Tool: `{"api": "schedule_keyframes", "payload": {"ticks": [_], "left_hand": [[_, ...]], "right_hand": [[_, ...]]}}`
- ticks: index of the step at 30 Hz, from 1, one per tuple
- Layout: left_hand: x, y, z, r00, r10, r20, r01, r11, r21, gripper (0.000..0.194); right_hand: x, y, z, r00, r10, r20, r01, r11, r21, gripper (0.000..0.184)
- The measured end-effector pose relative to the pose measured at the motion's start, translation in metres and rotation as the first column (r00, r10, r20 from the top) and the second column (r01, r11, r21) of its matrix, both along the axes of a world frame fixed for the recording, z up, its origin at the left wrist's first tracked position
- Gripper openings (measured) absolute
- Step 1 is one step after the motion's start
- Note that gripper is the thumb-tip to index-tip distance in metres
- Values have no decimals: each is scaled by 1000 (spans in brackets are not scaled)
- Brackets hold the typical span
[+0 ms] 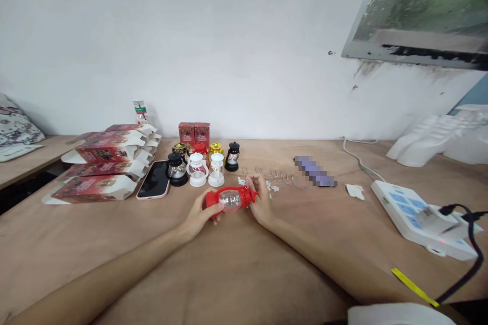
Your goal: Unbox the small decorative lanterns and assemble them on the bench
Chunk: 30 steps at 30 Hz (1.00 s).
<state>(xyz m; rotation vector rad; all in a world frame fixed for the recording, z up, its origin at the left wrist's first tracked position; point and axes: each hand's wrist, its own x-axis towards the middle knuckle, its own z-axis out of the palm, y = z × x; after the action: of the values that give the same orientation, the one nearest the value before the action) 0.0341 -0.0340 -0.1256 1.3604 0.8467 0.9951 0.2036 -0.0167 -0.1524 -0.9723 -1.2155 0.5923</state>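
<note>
Lying on its side in the air above the table is a small red lantern [231, 199] with a clear middle. Its base is gripped by my left hand [202, 212], thumb across the side. At the lantern's top end, my right hand [261, 200] has its fingers pinched around a thin wire hook [248, 181], partly hidden by the fingers. Just beyond my hands stand a black lantern [177, 168], a white lantern [197, 169] and several more in black, white, red and gold. Loose wire hooks [280, 176] and small white tags [270, 186] lie past my right hand.
Open red boxes [102, 162] are piled at the left, beside a phone [154, 180]. Two closed red boxes [194, 134] stand behind the lanterns. A pixelated purple item [314, 171], a white scrap [355, 191] and a power strip [415, 218] with cables lie to the right.
</note>
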Motion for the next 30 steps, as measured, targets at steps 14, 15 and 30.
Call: {"api": "schedule_keyframes", "payload": {"ticks": [14, 15, 30], "left_hand": [[1, 1, -2, 998, 54, 13, -54, 997, -53, 48], [1, 1, -2, 998, 55, 13, -54, 997, -50, 47], [-2, 5, -1, 993, -37, 108, 49, 992, -115, 50]], "right_hand": [[1, -4, -5, 1000, -27, -9, 26, 999, -39, 27], [1, -4, -5, 999, -33, -14, 32, 999, -40, 26], [0, 0, 1, 986, 163, -48, -165, 985, -48, 26]]}}
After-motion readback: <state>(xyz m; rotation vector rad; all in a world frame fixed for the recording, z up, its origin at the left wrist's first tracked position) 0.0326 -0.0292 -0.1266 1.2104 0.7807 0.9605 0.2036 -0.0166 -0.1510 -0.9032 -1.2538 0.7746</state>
